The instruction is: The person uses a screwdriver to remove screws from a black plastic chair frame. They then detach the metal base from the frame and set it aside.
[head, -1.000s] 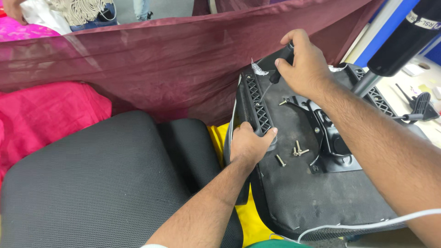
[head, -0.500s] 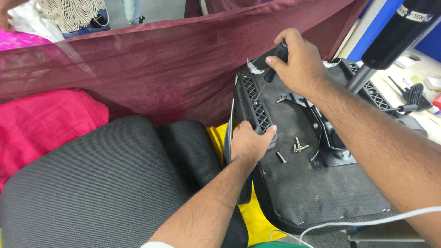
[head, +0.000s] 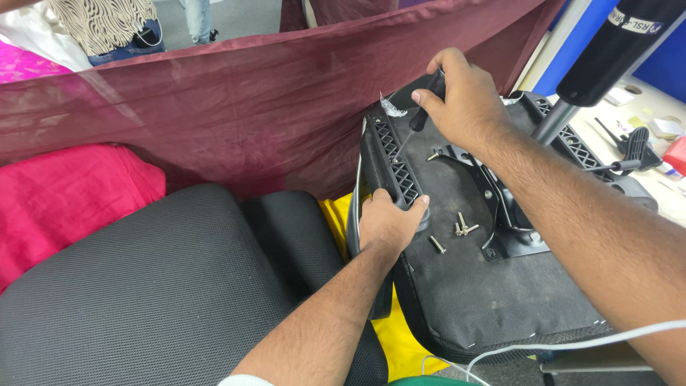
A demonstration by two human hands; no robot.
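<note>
Since half a second ago my right hand has drifted only slightly along the far edge of the upturned chair seat, and my left hand has stayed clamped where it was. The loose screws have not shifted.

The right hand is closed around a dark screwdriver handle; a thin metal shaft runs down and to the left from my fist toward the upper end of the black slotted armrest bracket. I cannot tell whether the tip is seated in anything, since the bracket hides it. The left hand is wrapped tight over the lower end of that same bracket, fingers curled across its edge, so the bracket runs between my two hands, with the left at the near end and the right just above the far end.

The seat lies underside up, its black fabric facing me. A few screws lie loose on it just right of my left hand, and one more sits near the right wrist. The metal mechanism plate is bolted at the seat's middle, beneath my right forearm, with the gas-lift cylinder rising beyond it (upper right). A maroon cloth hangs behind the seat, and a black mesh chair back lies to the left of my left arm
</note>
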